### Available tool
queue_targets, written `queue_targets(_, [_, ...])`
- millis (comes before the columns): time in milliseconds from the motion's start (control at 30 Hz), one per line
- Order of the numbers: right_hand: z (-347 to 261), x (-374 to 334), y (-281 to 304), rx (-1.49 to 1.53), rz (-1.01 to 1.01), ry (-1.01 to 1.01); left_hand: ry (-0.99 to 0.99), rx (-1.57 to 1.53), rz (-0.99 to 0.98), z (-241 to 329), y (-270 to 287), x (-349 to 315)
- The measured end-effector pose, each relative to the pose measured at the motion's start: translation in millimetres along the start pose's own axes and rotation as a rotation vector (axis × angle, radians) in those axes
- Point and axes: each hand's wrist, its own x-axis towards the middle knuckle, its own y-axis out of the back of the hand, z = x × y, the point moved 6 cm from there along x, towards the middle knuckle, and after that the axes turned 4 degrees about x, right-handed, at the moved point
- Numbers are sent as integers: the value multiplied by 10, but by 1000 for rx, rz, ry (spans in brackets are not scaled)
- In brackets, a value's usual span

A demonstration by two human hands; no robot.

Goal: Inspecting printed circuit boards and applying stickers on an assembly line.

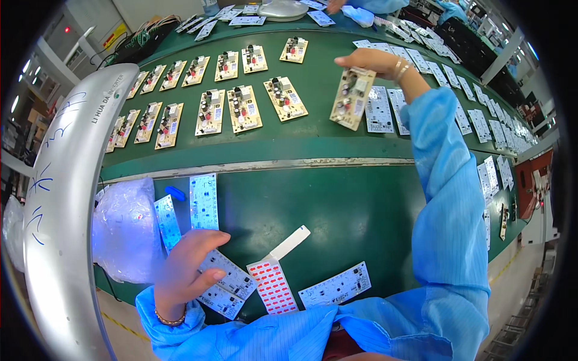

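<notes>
My right hand (374,61) reaches far over the green bench, fingers closed on the upper end of a beige circuit board (349,105) with black, red and grey components. White circuit boards (379,111) lie just right of it. Near me on the left, my left hand (188,262) hovers with thumb and fingers apart, slightly blurred, holding nothing visible. Beside its fingers lie white circuit boards (233,272). To their right is a sheet of red arrow stickers (273,287) with a white strip (290,243) at its top. Another white circuit board (336,286) rests right of the sheet.
Beige circuit boards (210,113) stand in two rows at far left. A silver lamp housing (72,180) fills the left side, with a bubble-wrap bundle (126,231) and a small blue object (175,193) beside it. A metal-edged ledge (271,165) crosses the bench. A co-worker's hand (335,6) shows at top.
</notes>
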Motion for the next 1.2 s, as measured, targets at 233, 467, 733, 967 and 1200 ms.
queue_targets(233, [-238, 534, -76, -348, 103, -56, -6, 17, -26, 13, -23, 16])
queue_targets(467, [63, 837, -53, 17, 304, -78, -16, 34, -56, 31, -35, 30])
queue_targets(733, [-28, -70, -412, -792, 525, 346, -23, 59, -90, 44, -38, 50])
queue_targets(967, [189, -906, -623, -1171, 759, 227, -8, 57, -64, 99, -35, 69])
queue_targets(1200, [308, -946, -531, -939, 797, 133, 18, 54, -38, 135, -53, 98])
